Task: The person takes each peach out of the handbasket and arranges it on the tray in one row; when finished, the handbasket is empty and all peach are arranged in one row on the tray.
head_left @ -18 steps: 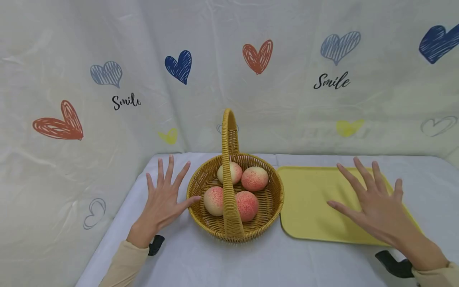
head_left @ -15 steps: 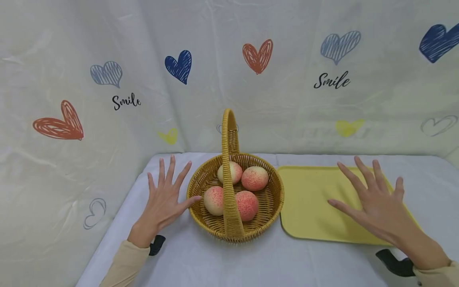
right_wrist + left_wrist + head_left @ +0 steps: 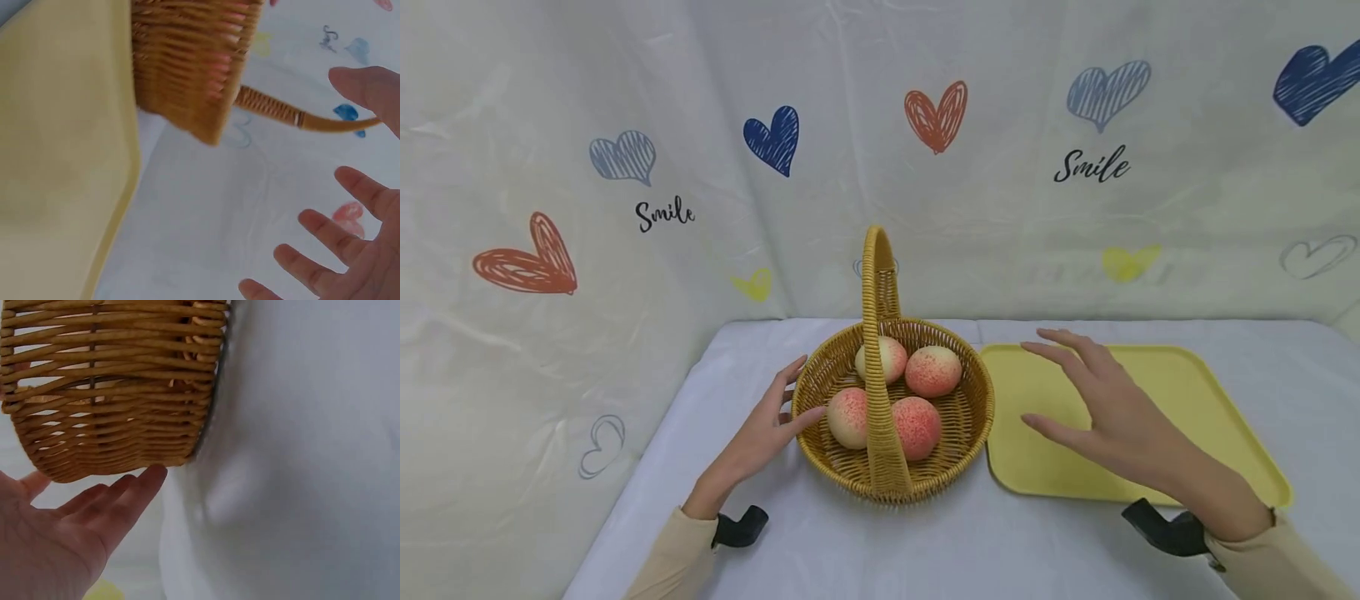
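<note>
A wicker basket [image 3: 970,433] with a tall arched handle [image 3: 886,450] stands in the middle of the table and holds several pink-and-cream speckled peaches [image 3: 933,372]. At its left side is my left hand [image 3: 758,437], its thumb reaching over the rim and its other fingers along the outer wall. In the left wrist view, the fingertips of this hand [image 3: 81,531] seem to touch the woven side [image 3: 119,425], without curling round it. Over the yellow tray [image 3: 1195,400], my right hand [image 3: 1120,417] hovers with spread fingers and holds nothing.
The tray lies right of the basket, its left edge close to the basket's base. A white cloth [image 3: 985,550] covers the table. Behind stands a white curtain [image 3: 1000,217] printed with hearts and "Smile". A black band [image 3: 1168,529] sits on each wrist.
My left hand has moved right, its fingers going from spread to drawn in against the basket's side. The right hand has moved left over the tray, towards the basket, with its fingers now turned leftward.
</note>
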A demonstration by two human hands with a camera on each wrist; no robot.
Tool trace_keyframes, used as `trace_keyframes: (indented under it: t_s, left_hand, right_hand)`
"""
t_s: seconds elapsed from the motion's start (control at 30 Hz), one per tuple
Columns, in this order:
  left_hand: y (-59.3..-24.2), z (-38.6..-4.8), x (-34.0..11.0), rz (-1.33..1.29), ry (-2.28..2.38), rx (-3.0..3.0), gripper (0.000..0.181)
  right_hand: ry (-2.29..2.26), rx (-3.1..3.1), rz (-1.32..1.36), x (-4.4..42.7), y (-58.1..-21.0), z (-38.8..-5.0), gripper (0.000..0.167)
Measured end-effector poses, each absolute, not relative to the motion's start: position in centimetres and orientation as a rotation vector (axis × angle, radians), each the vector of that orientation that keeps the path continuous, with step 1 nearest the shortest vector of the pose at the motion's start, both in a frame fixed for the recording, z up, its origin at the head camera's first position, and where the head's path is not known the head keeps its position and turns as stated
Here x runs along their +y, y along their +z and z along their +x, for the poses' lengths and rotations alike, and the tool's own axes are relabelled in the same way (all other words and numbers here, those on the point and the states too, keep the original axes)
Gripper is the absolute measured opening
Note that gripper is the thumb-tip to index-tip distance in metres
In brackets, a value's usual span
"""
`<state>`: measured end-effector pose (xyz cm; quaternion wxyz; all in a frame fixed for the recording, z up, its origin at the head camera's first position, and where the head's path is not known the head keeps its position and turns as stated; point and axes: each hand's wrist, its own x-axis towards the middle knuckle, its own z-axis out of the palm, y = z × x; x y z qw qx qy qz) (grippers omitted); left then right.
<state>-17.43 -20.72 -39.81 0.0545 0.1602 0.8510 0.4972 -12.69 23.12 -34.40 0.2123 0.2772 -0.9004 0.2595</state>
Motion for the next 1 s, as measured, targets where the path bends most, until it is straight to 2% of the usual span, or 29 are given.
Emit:
trace_keyframes:
  t_s: [0.2,0.53,0.83,1.0]
  left_hand:
    - [-40.6,-17.6,-20.7,0.512,1.590,2.432,0.085]
    - [-41.3,-17.9,-20.4,0.562,1.643,2.352,0.078]
    - [-41.3,-17.9,-20.1,0.549,1.664,2.341,0.077]
    - [-41.1,-17.8,-20.0,0.556,1.652,2.355,0.078]
  right_hand:
    - [0.772,-2.547,1.025,18.5,-32.9,-13.2,0.075]
    - [0.908,-2.501,1.290,14.0,-33.8,-14.7,0.067]
    - [0.994,-2.570,1.332,12.5,-35.0,-15.3,0.052]
    - [1.011,-2.651,1.316,12.2,-35.5,-15.5,0.051]
